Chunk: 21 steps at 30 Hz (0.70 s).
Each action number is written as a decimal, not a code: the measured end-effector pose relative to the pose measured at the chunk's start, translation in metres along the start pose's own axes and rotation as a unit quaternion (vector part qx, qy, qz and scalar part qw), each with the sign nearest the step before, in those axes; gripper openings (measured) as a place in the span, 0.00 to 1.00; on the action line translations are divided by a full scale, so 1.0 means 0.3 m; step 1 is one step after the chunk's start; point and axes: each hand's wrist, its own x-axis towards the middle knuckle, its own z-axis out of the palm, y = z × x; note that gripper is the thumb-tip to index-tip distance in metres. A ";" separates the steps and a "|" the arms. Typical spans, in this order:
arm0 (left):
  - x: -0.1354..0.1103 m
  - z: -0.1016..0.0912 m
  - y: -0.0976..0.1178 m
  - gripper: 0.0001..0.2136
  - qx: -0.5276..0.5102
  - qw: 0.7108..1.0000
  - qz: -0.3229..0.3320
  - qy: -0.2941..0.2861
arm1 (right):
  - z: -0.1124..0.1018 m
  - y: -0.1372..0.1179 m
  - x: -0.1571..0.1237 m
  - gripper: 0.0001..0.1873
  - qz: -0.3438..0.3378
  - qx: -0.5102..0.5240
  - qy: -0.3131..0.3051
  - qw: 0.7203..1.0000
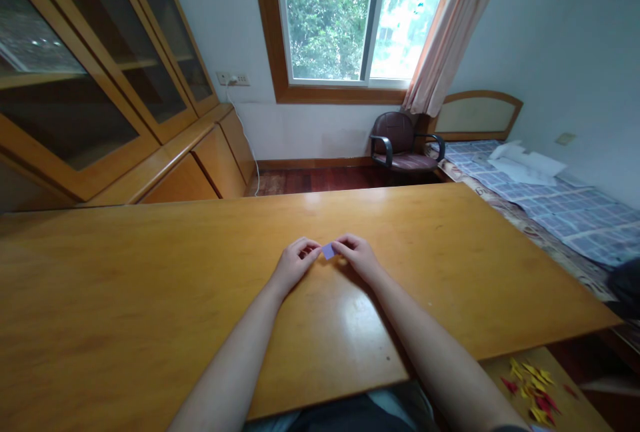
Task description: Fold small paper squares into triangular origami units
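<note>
From the head camera, both forearms stretch straight out over the wooden table [150,272] and draw together toward its middle. The left hand [295,260] lies knuckles-up with its wrist low to the tabletop and its fingers curled inward. Thumb and forefinger close on the left edge of a small pale purple slip of paper [328,251]. The right hand [356,255] mirrors it, fingers bent and bunched, pinching the slip's right edge. The paper sits between the two sets of fingertips, at or just above the tabletop; whether it touches the wood cannot be told.

At the lower right, off the table's near corner, a scatter of small red and yellow folded paper pieces [533,389] lies on a lower surface, well apart from the hands. Beyond the table stand a dark armchair [403,145] under the window [350,12], a bed [550,199] to the right, and a glass-fronted cabinet [100,85] to the left.
</note>
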 end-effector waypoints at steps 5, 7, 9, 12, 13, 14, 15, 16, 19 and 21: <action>-0.005 -0.001 0.023 0.09 0.031 0.998 0.020 -0.046 | 0.011 -0.010 -0.010 0.11 -0.051 -0.071 -0.041 0.995; -0.006 -0.001 0.024 0.09 0.039 0.998 0.025 -0.048 | 0.015 -0.013 -0.013 0.10 -0.063 -0.089 -0.056 0.992; -0.007 0.000 0.025 0.09 0.043 0.998 0.028 -0.044 | 0.017 -0.016 -0.016 0.09 -0.069 -0.101 -0.066 0.990; -0.007 0.000 0.029 0.09 0.047 0.998 0.029 -0.041 | 0.017 -0.018 -0.017 0.08 -0.072 -0.110 -0.060 0.990; -0.007 0.000 0.031 0.09 0.047 0.998 0.029 -0.040 | 0.016 -0.019 -0.017 0.08 -0.071 -0.108 -0.055 0.990; -0.006 -0.002 0.032 0.09 0.047 0.998 0.028 -0.038 | 0.014 -0.018 -0.016 0.08 -0.069 -0.105 -0.049 0.991; -0.006 -0.003 0.031 0.09 0.047 0.998 0.027 -0.034 | 0.013 -0.017 -0.015 0.08 -0.065 -0.099 -0.042 0.992; -0.005 -0.005 0.028 0.09 0.047 0.998 0.024 -0.029 | 0.011 -0.016 -0.014 0.09 -0.061 -0.092 -0.036 0.993; -0.001 -0.010 0.009 0.09 0.033 0.999 0.009 0.001 | 0.003 -0.008 -0.007 0.10 -0.033 -0.054 -0.008 0.998; 0.001 -0.012 -0.008 0.09 0.011 1.000 -0.009 0.027 | -0.002 -0.002 -0.002 0.12 -0.006 -0.018 0.012 1.000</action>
